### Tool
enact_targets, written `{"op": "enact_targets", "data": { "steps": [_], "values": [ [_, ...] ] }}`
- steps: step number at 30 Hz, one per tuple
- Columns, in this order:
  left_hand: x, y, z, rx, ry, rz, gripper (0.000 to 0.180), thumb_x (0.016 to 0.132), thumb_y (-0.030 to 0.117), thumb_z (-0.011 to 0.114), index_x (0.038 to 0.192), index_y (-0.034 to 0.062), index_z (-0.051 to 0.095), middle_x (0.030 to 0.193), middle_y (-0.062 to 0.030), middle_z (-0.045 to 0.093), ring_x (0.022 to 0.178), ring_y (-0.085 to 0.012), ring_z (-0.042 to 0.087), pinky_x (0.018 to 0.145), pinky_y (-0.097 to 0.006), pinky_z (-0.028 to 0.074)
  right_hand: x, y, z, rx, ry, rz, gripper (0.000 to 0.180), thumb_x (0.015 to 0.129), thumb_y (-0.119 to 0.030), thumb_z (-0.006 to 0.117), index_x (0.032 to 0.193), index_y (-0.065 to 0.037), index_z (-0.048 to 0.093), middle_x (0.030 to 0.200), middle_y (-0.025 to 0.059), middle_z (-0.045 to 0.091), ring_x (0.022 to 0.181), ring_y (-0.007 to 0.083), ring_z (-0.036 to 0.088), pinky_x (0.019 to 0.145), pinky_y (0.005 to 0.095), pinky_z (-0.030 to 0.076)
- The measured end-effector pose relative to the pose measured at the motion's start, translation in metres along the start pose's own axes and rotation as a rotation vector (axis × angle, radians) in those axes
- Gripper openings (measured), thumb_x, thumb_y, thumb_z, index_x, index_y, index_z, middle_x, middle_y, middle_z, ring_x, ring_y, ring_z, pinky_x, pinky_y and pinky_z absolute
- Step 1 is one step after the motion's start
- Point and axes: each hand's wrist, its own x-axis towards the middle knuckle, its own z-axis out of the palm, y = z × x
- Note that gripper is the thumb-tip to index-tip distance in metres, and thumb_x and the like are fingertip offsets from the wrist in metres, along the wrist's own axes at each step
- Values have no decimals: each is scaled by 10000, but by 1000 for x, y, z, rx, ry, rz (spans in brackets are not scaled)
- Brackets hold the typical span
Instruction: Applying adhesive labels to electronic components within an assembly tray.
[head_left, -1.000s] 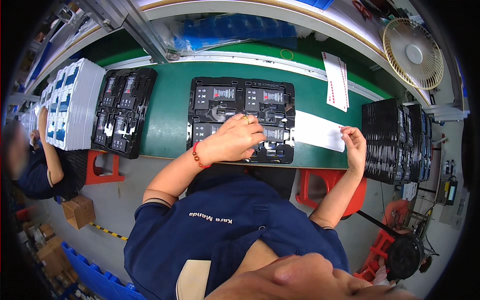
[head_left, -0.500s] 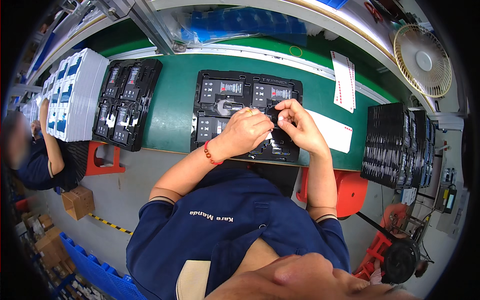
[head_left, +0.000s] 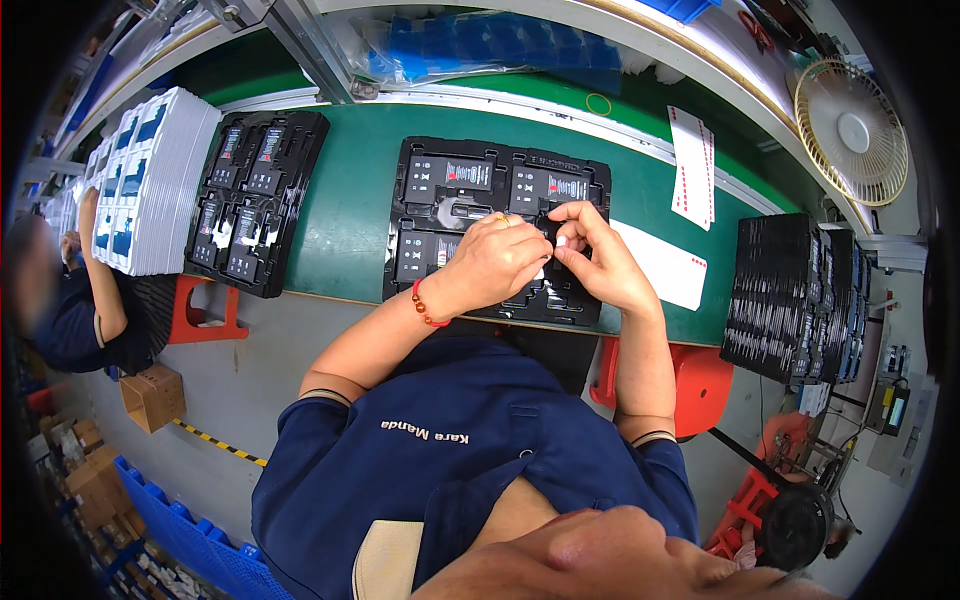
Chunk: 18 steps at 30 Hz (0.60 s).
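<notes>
- Since half a second ago my right hand (head_left: 600, 262) has stayed in over the tray beside my left hand (head_left: 495, 262); a second ago it was out at the white paper sheet (head_left: 665, 268) on the right.
- Both hands meet over the black moulded plastic tray (head_left: 495, 180) of small dark boxed parts, which lies on the green desk (head_left: 345, 215) straight ahead of me.
- My right fingers (head_left: 568, 222) are pinched together on a small white piece (head_left: 562, 241); I cannot tell exactly what it is.
- My left fingers (head_left: 530, 250) are curled together next to it, touching the right ones; whether they grip anything is hidden.
- A red bead bracelet (head_left: 424, 304) sits on my left wrist.
- A second black tray (head_left: 255, 200) of the same parts lies to the left, well apart, beside a stack of white and blue cartons (head_left: 150, 180).
- A tall stack of black trays (head_left: 790, 295) stands at the right, and a cream fan (head_left: 850, 130) beyond it.
- Another person in a dark blue sleeve (head_left: 75, 310) works at the far left.
</notes>
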Motion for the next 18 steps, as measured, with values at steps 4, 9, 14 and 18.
{"op": "enact_targets", "data": {
  "steps": [4,9,14,18],
  "values": [
    [1,1,0,8,5,3,89,755,81,738,832,79,693,845,-34,679,782,-224,646,708,-357,494,-1,0,0,-61,-1,-11,383,877,52,615,1234,-19,494,890,12,543,825,86,511,742,241,446],
    [1,1,0,4,7,5,92,756,81,739,834,79,691,855,-31,684,789,-222,647,711,-358,495,-7,-6,7,-318,170,-114,408,818,56,674,1195,-22,539,921,59,605,837,149,557,734,275,470],
    [0,-1,1,-7,17,19,96,756,78,740,841,77,695,860,-28,686,793,-214,646,705,-348,490,-13,-19,0,-705,314,-445,189,702,-26,789,871,-35,705,854,69,647,830,263,581,753,361,464],
    [0,-2,2,-5,26,29,102,753,78,742,845,78,698,864,-25,687,793,-210,644,700,-344,487,-11,-21,4,-801,264,-474,169,652,-42,801,798,-64,718,798,41,630,836,234,572,818,377,423]
  ]
}}
